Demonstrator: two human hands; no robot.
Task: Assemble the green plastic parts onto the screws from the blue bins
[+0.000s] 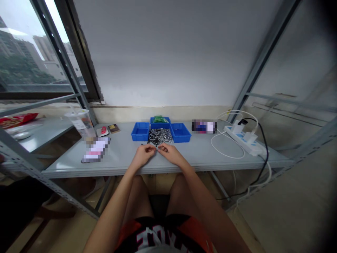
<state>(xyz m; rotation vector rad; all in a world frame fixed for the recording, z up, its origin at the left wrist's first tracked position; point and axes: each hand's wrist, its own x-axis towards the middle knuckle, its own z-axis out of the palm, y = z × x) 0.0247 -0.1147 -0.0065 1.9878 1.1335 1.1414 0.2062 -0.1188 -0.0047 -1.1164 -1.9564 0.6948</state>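
My left hand (145,153) and my right hand (169,152) meet near the front of the grey table (123,156), fingertips pinched close together. Whatever they hold between them is too small to name. Just beyond my fingers lies a heap of small metal pieces (160,135), silvery with some dark ones. Three blue trays surround the heap: the left tray (140,137), the right tray (181,138) and the back tray (152,125), which holds green packets (160,119).
On the left are a blurred-out phone (96,150), a plastic cup (81,123) and a small dark box (114,128). Another blurred device (204,127) lies right of the trays. A power strip (242,140) with looping cables occupies the right end, beside the metal rack post (260,56).
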